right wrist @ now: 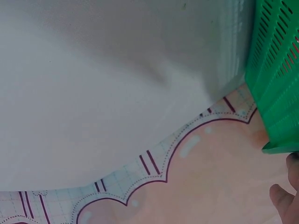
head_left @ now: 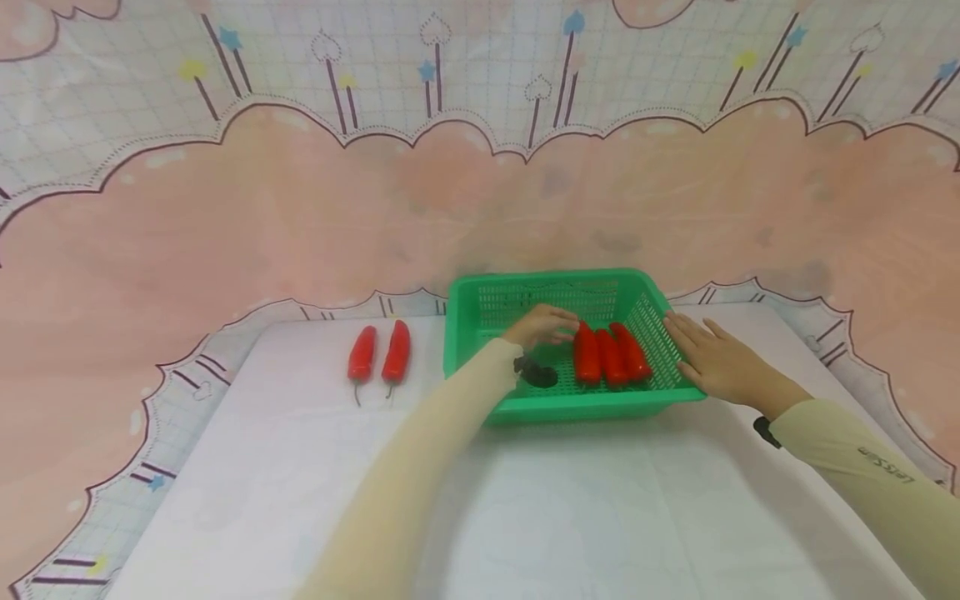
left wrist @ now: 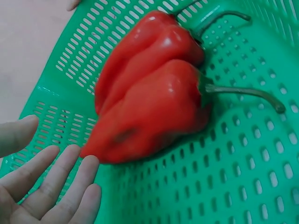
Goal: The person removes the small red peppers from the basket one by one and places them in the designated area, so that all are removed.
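Inside a green plastic basket (head_left: 592,407), three red peppers lie side by side. My left hand (head_left: 546,325) reaches in over the rim, its fingers extended at the tip of the leftmost red pepper (head_left: 587,354). In the left wrist view, the fingertips of the left hand (left wrist: 56,191) are right by that pepper's pointed end (left wrist: 154,112), and the green stems point away. The right hand (head_left: 712,358) rests with straight fingers on the basket's right rim. Only some fingers of the right hand (right wrist: 285,200) appear in the right wrist view, beside the basket's edge (right wrist: 280,93).
Two more red peppers, one (head_left: 362,354) and another (head_left: 397,352), lie on the white table (head_left: 300,467) to the left of the basket. A patterned pink cloth (head_left: 375,208) hangs behind the table and skirts its sides.
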Motion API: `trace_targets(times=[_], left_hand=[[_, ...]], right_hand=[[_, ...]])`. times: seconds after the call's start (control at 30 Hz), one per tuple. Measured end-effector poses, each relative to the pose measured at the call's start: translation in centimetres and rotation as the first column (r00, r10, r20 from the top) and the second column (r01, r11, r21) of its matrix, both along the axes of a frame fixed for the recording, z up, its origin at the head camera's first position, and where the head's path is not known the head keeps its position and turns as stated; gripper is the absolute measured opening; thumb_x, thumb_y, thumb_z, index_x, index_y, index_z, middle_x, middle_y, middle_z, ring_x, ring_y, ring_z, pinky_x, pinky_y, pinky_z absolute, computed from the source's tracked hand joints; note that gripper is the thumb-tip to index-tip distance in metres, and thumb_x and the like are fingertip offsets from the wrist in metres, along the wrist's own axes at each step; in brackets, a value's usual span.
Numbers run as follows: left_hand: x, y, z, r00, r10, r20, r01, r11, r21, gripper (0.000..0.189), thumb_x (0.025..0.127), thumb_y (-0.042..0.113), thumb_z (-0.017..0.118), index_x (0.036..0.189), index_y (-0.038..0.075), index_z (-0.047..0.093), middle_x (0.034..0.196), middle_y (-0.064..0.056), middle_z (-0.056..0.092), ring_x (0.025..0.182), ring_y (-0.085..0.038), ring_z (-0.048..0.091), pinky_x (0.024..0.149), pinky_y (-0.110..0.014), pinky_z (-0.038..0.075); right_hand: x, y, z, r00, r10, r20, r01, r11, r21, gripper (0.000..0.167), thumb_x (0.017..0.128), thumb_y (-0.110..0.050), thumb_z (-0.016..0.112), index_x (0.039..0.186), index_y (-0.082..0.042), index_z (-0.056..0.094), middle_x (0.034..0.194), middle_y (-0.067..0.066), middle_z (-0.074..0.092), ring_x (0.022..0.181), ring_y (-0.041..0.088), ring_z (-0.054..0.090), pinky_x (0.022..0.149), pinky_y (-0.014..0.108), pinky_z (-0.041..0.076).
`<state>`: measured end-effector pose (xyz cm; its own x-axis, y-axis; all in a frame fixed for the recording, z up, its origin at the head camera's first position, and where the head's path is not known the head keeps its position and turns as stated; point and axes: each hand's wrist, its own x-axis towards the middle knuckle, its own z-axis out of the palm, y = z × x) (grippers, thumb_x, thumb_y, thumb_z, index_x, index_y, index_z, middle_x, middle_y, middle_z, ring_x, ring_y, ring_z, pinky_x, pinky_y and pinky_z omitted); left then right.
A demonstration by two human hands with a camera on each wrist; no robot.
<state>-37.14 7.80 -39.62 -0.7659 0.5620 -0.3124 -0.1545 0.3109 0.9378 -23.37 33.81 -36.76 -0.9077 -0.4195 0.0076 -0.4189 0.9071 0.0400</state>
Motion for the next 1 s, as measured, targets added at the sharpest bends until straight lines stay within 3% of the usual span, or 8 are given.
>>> trace_targets(times=[0.2, 0.7, 1.0], left_hand=[[0.1, 0.0, -0.4, 1.000, 0.026, 0.016, -0.025, 0.999, -0.043, 0.040, 0.095, 0.014, 0.054, 0.134, 0.003, 0.051, 0.143, -0.012, 0.047, 0.123, -0.029, 0.054, 0.106, -0.038, 0.043], [-0.1, 0.1, -1.5, 0.994, 0.046, 0.102, -0.045, 0.999, -0.014, 0.041, 0.095, 0.010, 0.054, 0.134, -0.002, 0.048, 0.140, -0.016, 0.048, 0.127, -0.032, 0.050, 0.107, -0.039, 0.041], [-0.2, 0.3, -1.9, 0.982, 0.004, 0.189, -0.001, 1.000, -0.017, 0.043, 0.095, 0.013, 0.054, 0.134, -0.004, 0.047, 0.139, -0.019, 0.049, 0.128, -0.031, 0.049, 0.106, -0.039, 0.043]], right_hand=[[0.0, 0.0, -0.1, 1.000, 0.004, -0.014, -0.004, 1.000, -0.003, 0.063, 0.095, -0.024, 0.045, 0.144, 0.009, 0.024, 0.150, 0.027, 0.026, 0.138, 0.042, 0.025, 0.113, 0.060, 0.018], [-0.1, 0.1, -0.2, 1.000, -0.008, -0.002, 0.008, 1.000, -0.010, 0.062, 0.094, -0.022, 0.044, 0.143, 0.010, 0.025, 0.150, 0.029, 0.026, 0.138, 0.043, 0.024, 0.113, 0.061, 0.019], [-0.1, 0.0, -0.1, 1.000, -0.013, 0.022, 0.013, 1.000, -0.024, 0.063, 0.094, -0.022, 0.044, 0.143, 0.010, 0.023, 0.150, 0.029, 0.024, 0.139, 0.044, 0.022, 0.113, 0.061, 0.017]])
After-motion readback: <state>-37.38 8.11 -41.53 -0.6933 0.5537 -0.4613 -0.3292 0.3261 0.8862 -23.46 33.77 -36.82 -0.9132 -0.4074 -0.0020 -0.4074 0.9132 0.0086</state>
